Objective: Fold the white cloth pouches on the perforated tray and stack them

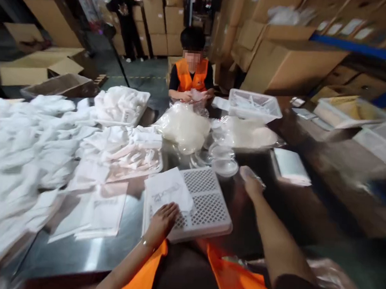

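Note:
My left hand [162, 222] lies flat with its fingers stretched out on a white perforated tray [208, 203] at the table's near edge, beside a flat white bag [167, 189] resting on that tray. My right hand [252, 180] reaches forward over the dark table top, just right of several clear round lids [225, 165]. It is blurred, and something thin and clear seems to be between its fingers. My orange vest shows at the bottom.
White packets are heaped across the left of the steel table [80, 256]. A co-worker in an orange vest [191, 77] handles clear plastic across the table. White bins [254, 105] stand at the right, a white pad [290, 165] near them. Cardboard boxes [286, 63] are stacked behind.

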Available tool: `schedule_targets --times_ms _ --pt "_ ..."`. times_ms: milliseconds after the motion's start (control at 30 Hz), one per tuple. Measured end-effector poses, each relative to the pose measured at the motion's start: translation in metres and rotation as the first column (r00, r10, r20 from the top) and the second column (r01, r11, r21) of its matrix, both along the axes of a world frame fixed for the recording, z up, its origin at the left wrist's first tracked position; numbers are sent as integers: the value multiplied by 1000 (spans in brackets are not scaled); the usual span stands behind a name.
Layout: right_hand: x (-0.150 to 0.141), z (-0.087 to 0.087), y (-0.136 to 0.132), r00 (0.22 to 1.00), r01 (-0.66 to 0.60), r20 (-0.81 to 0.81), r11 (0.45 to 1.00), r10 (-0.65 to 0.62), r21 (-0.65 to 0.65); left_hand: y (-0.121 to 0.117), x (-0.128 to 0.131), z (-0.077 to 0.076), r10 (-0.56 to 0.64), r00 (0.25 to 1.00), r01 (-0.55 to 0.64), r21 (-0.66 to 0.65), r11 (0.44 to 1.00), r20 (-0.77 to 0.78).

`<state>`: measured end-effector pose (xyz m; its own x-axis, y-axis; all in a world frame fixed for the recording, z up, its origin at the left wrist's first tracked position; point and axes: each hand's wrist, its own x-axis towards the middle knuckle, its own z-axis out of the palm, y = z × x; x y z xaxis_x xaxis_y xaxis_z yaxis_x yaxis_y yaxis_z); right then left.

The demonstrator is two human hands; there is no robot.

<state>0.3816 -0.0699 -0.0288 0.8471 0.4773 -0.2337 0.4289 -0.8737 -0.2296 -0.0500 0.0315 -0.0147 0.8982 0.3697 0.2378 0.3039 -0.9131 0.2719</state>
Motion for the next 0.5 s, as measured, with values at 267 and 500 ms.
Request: schedule_targets --times_ms 267,500 --pt "-43 -4 -46 942 329 -249 748 -224 576 10 8 23 3 999 -13 -212 977 -44" --pt "-116 31 -35 830 556 -556 27 44 831 6 6 12 65 998 -65 -154 986 -7"
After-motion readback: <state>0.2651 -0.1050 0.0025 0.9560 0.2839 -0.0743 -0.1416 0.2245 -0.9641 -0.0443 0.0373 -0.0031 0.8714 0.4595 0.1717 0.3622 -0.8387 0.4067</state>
